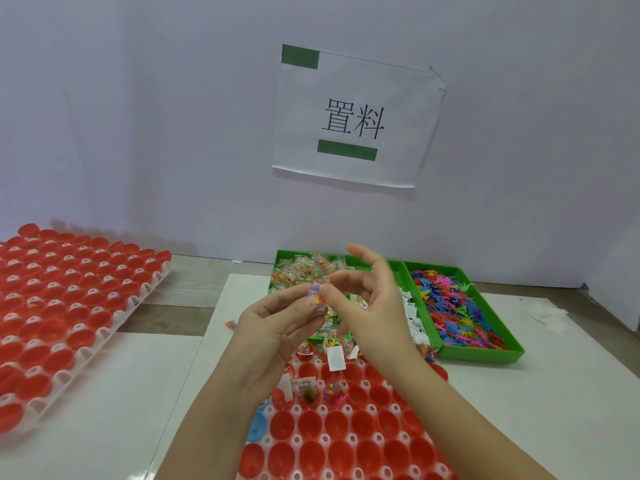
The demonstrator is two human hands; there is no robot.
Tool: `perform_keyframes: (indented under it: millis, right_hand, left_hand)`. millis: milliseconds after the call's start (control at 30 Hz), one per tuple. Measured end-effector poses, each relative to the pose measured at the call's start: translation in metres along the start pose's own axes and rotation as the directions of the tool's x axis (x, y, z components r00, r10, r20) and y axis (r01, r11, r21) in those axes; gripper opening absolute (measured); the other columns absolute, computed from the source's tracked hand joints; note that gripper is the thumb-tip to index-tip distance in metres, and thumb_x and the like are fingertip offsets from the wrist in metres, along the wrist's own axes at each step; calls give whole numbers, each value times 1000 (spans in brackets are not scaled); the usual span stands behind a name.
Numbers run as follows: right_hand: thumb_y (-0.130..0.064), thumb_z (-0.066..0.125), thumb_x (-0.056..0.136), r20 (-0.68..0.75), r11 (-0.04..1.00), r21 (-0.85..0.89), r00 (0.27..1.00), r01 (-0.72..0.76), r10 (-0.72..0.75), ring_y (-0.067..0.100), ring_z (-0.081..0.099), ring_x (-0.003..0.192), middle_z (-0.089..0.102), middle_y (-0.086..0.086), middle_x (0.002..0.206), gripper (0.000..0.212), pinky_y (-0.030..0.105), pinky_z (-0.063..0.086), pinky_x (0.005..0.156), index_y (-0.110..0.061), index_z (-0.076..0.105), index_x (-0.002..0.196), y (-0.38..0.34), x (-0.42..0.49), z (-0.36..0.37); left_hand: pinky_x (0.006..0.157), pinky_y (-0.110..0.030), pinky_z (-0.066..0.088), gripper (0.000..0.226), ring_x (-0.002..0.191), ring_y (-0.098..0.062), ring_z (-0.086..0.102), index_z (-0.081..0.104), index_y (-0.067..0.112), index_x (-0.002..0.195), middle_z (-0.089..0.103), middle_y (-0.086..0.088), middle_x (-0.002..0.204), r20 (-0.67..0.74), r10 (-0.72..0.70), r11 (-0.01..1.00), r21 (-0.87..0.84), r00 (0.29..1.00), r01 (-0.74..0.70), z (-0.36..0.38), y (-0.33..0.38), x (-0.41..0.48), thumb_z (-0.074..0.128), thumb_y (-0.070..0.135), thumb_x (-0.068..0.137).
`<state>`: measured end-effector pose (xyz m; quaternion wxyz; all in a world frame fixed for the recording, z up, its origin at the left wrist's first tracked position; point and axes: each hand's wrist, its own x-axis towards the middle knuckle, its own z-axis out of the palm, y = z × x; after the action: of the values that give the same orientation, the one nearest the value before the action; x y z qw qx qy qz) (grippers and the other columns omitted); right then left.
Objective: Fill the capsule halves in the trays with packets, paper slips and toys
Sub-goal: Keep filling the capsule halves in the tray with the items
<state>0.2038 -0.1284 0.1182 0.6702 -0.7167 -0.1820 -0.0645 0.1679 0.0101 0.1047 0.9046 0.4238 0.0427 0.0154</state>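
Both hands are raised over the near tray (349, 441) of red capsule halves. My left hand (273, 327) and my right hand (367, 306) pinch one small clear packet (317, 296) of coloured beads between them. My right hand's other fingers stick up loosely. Behind the hands a green bin (485, 355) holds a pile of packets (301, 271), white paper slips (415, 323) and colourful foam toys (453, 306). A few capsule halves in the tray's far rows hold a slip (335, 358), beads or a toy.
A second white tray (69, 299) of red capsule halves lies at the left. A paper sign (353, 119) hangs on the wall behind. A blue capsule piece (258, 424) sits at the near tray's left edge. White sheets cover the tabletop.
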Motion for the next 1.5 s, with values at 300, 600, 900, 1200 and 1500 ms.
perform_keyframes:
  millis: [300, 600, 900, 1200, 1500]
  right_hand:
    - [-15, 56, 97, 77, 996, -60, 994, -68, 73, 15, 58, 40, 73, -2, 82, 17, 22, 45, 38, -25, 68, 101, -2, -6, -1]
    - [-13, 56, 97, 10, 999, -14, 1000, -30, 30, 31, 66, 61, 73, -4, 85, 19, 29, 53, 45, -28, 68, 101, -4, -12, 6]
    - [-1, 76, 75, 242, 994, 4, 965, -105, 101, 18, 70, 73, 75, 7, 83, 16, 26, 57, 53, -13, 74, 86, -22, -7, -24]
    - [-19, 76, 67, 52, 982, 145, 991, 118, -126, 12, 69, 65, 74, 1, 76, 10, 21, 54, 56, -25, 76, 75, -16, -17, -20]
    - [-2, 72, 80, 50, 582, -513, 699, 631, -713, 12, 65, 88, 67, 5, 93, 12, 26, 56, 72, -4, 73, 92, 4, -16, -23]
  left_hand:
    - [66, -23, 59, 20, 82, -23, 73, 79, 8, 86, 74, -18, 93, 26, 19, 1000, 10, 999, -19, 4, 1, -3, 70, 4, 67]
    - [73, -31, 60, 21, 88, -28, 73, 78, 13, 87, 75, -13, 88, -78, 264, 949, 200, 961, -244, 14, -7, -8, 80, 7, 67]
    - [64, -18, 55, 23, 75, -17, 73, 78, 23, 78, 76, -5, 80, 120, 345, 810, 464, 931, -359, 7, 9, -15, 82, 4, 66]
    - [64, -23, 57, 34, 81, -22, 74, 79, 21, 86, 75, -8, 89, 34, 232, 956, 174, 972, -235, 15, 4, -16, 84, 25, 52]
    - [68, -26, 58, 22, 87, -26, 73, 78, 8, 86, 73, -20, 95, 59, 81, 993, -91, 995, -75, 36, -6, -24, 72, 22, 70]
